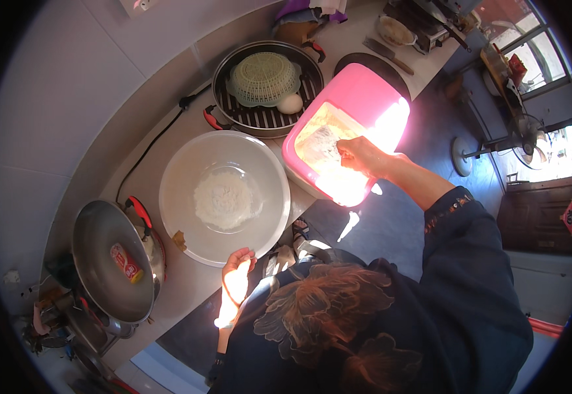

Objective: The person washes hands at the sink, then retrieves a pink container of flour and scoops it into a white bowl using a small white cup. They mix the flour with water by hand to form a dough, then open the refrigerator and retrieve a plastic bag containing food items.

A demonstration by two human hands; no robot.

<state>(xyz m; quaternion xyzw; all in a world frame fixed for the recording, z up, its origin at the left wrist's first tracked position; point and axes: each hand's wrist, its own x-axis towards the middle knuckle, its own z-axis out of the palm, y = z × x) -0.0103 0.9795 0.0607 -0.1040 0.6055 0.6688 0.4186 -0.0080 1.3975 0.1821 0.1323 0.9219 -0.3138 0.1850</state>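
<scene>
A large whitish plastic bowl [177, 162] stands on the counter in front of me, with a mound of white flour [224, 199] on its bottom. My left hand [239, 263] is at the bowl's near rim, its fingers loosely curled and holding nothing; whether they touch the rim is unclear. To the right, a pink-rimmed storage bin [364, 93] holds more flour and reaches the counter's edge. Inside its opening, my right hand [362, 155] is closed on the edge of a pale scoop-like thing [320, 143] with flour on it. Strong sunlight washes out part of the bin.
Behind the bowl sits an electric pan [268, 130] holding an upturned green plastic basket [265, 76] and a round white thing [290, 104]. At left, a steel wok [103, 241] contains a red packet [126, 262]. A cleaver [386, 54] lies at far right. A fan [527, 143] stands beyond.
</scene>
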